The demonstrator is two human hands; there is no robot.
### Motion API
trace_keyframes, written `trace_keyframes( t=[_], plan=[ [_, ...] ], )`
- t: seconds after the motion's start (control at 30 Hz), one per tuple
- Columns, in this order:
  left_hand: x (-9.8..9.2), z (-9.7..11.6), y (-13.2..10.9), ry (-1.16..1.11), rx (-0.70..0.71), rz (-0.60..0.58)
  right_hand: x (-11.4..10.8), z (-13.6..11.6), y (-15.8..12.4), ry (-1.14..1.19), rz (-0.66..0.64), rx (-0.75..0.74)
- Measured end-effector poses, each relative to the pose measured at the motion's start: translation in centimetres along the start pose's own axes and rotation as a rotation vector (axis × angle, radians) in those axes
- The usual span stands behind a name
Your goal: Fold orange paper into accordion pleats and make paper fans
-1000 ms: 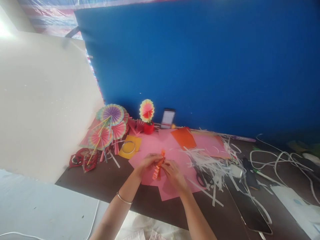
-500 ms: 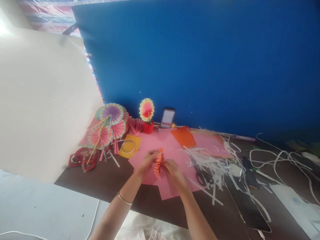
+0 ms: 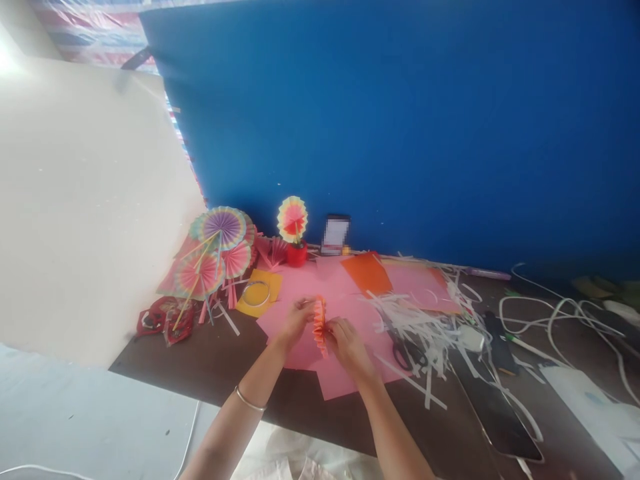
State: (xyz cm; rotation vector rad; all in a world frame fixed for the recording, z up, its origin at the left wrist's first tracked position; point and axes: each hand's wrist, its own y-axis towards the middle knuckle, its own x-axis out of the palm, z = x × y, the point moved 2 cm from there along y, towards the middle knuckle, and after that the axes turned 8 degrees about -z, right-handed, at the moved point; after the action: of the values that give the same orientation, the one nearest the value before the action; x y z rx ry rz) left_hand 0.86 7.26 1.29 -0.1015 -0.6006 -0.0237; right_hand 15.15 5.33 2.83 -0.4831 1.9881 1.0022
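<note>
Between my hands is an orange pleated paper strip point(image 3: 319, 325), its folds standing roughly upright above pink paper sheets point(image 3: 340, 380). My left hand point(image 3: 298, 323) pinches the strip near its upper left side. From the right, my right hand point(image 3: 346, 340) grips its edge at about mid-height with thumb and fingers together. Beyond my left hand lies a yellow paper square point(image 3: 263, 308) with a silver ring point(image 3: 257, 283) on it. An orange paper sheet point(image 3: 367, 273) rests on the pink sheets farther back.
Finished paper fans point(image 3: 220, 230) are piled at the left, beside a red pot point(image 3: 297, 255) with a round paper fan. White paper strips point(image 3: 420, 320) partly cover black-handled scissors point(image 3: 403, 357). A phone point(image 3: 500, 413) and white cables point(image 3: 550, 320) lie to the right. A blue panel point(image 3: 400, 133) stands behind.
The orange pleated strip has turned slightly and its lower end has swung to the right. Both hands keep hold of it in nearly the same place.
</note>
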Motion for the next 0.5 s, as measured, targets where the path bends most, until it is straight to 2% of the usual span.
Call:
trace_keyframes(
  t=[0.3,0.43,0.5],
  plan=[
    [-0.2,0.1,0.0,-0.004,0.018,-0.006,0.0,-0.3,-0.2,-0.089,0.02,-0.014],
    [0.0,0.4,-0.1,-0.016,-0.006,0.072,-0.3,-0.9,-0.4,-0.083,0.074,-0.094],
    [0.3,0.3,-0.2,-0.01,-0.05,0.042,-0.3,-1.1,-0.6,-0.077,0.073,-0.143]
  ],
)
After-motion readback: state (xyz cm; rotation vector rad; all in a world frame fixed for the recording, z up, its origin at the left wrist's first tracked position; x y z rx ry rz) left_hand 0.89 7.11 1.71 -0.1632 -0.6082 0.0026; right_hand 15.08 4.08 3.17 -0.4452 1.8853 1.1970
